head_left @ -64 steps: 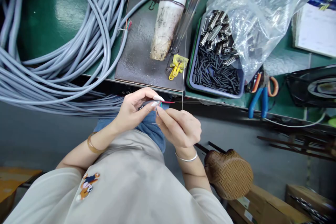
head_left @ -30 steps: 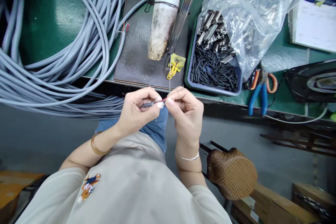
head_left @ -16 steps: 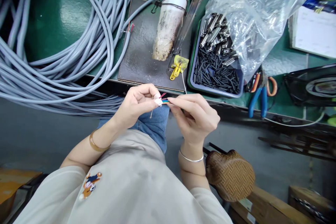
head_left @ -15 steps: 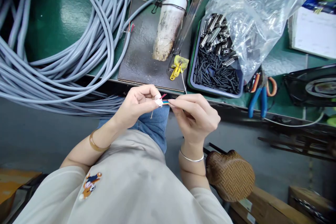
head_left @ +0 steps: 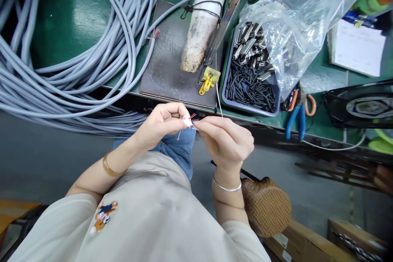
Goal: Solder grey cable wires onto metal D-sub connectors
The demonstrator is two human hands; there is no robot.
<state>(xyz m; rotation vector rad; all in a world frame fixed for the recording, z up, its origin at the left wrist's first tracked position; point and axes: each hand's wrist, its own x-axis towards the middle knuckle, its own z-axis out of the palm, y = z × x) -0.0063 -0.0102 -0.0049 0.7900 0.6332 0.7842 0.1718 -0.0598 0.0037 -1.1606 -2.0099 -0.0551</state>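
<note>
Barely shifted since half a second ago, our left hand (head_left: 159,125) pinches the coloured wires (head_left: 193,118) at their root, just below the near edge of the dark plate (head_left: 172,61). They run rightward along that edge into the closed fingertips of our right hand (head_left: 229,141). Which strand those fingertips grip is too small to tell.

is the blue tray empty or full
Well filled: the blue tray holds a heap of short black tubes, with metal shells piled at its far end.

Wiring workshop, cable coils (head_left: 76,61), pliers (head_left: 296,116)
</note>
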